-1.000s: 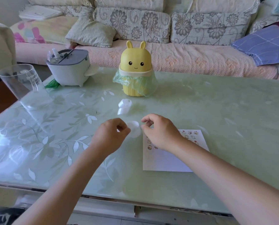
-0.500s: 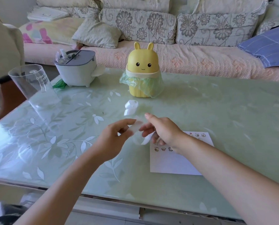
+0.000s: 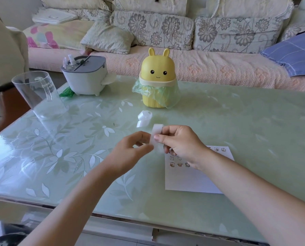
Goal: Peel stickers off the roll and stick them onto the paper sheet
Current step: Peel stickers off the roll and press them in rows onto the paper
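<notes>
A white strip of the sticker roll (image 3: 156, 134) is held up above the table between both hands. My right hand (image 3: 181, 144) pinches its upper part with thumb and fingers. My left hand (image 3: 130, 153) pinches its lower edge from the left. The white paper sheet (image 3: 189, 178) lies flat on the table under and behind my right wrist, with several small cartoon stickers on its upper part. A curled white piece of backing tape (image 3: 143, 118) lies on the table just beyond the hands.
A yellow rabbit-shaped bin (image 3: 157, 80) with a green bag stands at the table's middle back. A grey and white container (image 3: 85, 77) and a clear plastic cup (image 3: 36, 93) stand at the back left. A sofa (image 3: 201, 50) runs behind the glass table (image 3: 77, 157).
Both hands have lifted off the table and the white strip now stands upright between them, pulled out longer than before. The camera has tilted slightly.
</notes>
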